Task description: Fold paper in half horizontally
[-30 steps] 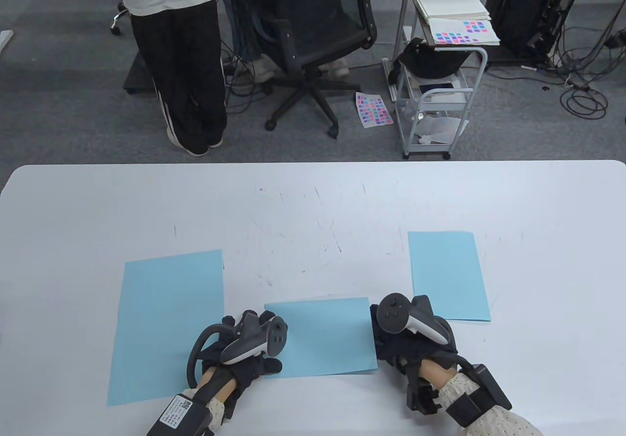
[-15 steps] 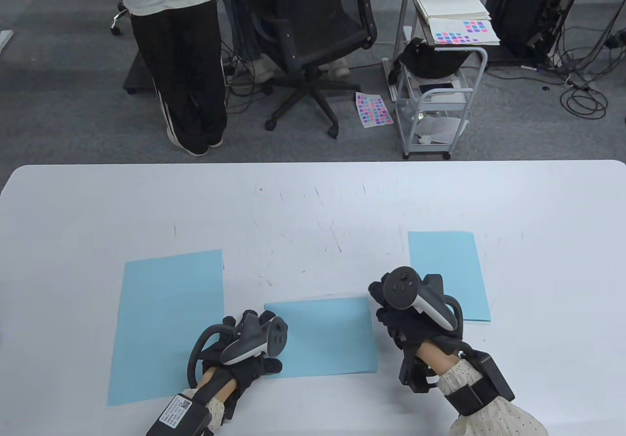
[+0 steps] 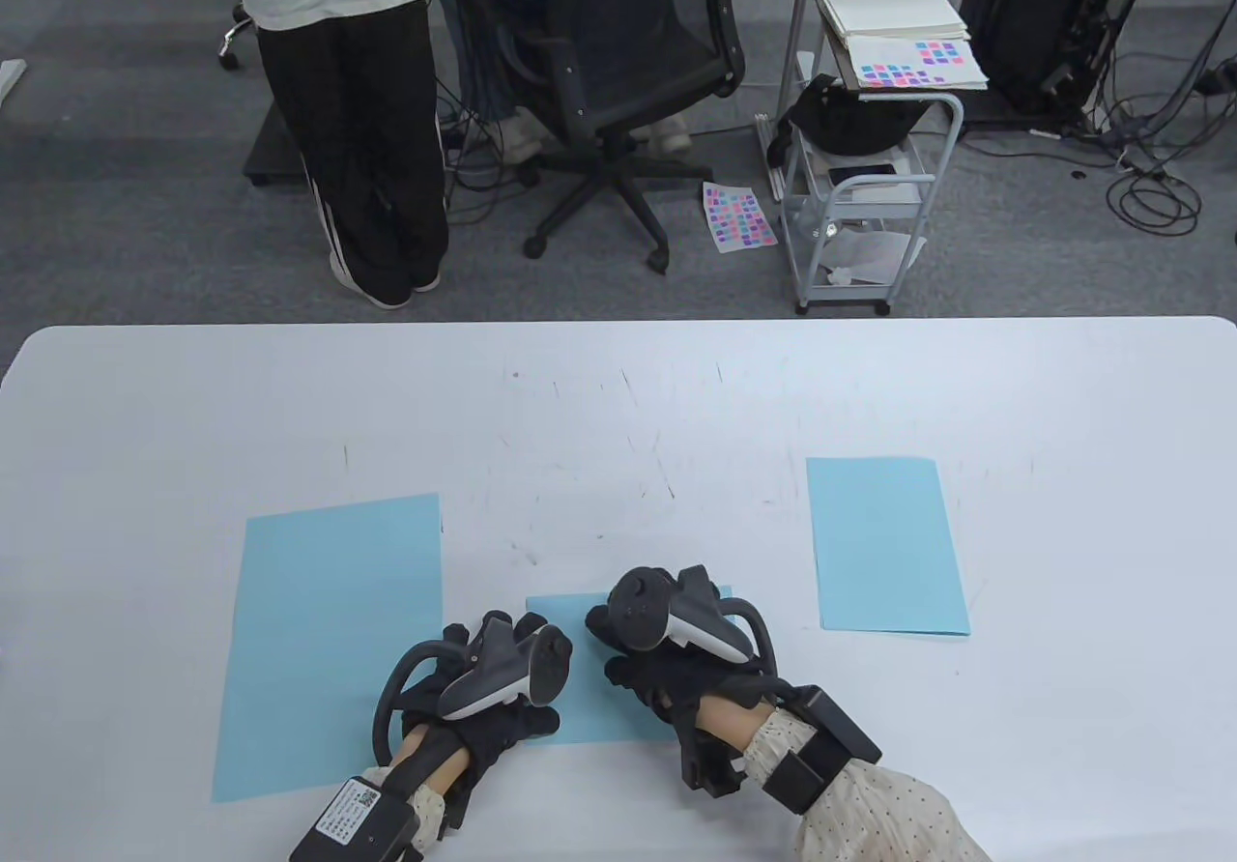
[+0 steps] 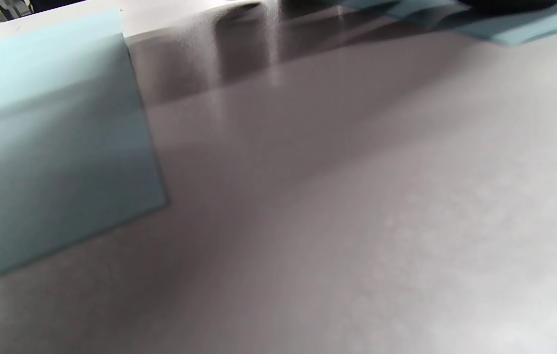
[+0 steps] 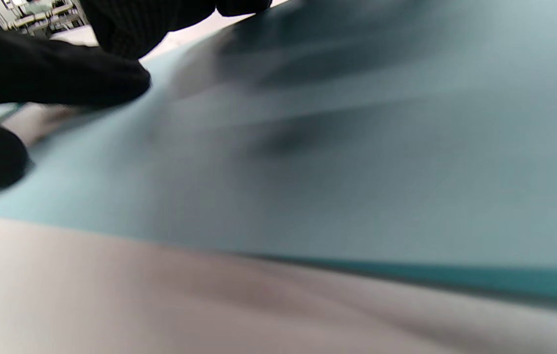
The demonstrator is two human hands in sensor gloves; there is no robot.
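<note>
Table view: both hands, left (image 3: 488, 698) and right (image 3: 667, 654), pressed palm-down on folded paper (image 3: 589, 707).

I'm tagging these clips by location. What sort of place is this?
Most likely an office or lab used for recording. Beyond the white table lie grey carpet, a black office chair, loose cables on the floor and a small white cart stacked with papers. A person stands nearby.

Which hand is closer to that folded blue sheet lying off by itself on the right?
Right hand: it sits nearer the folded sheet; left hand lies farther left.
</note>
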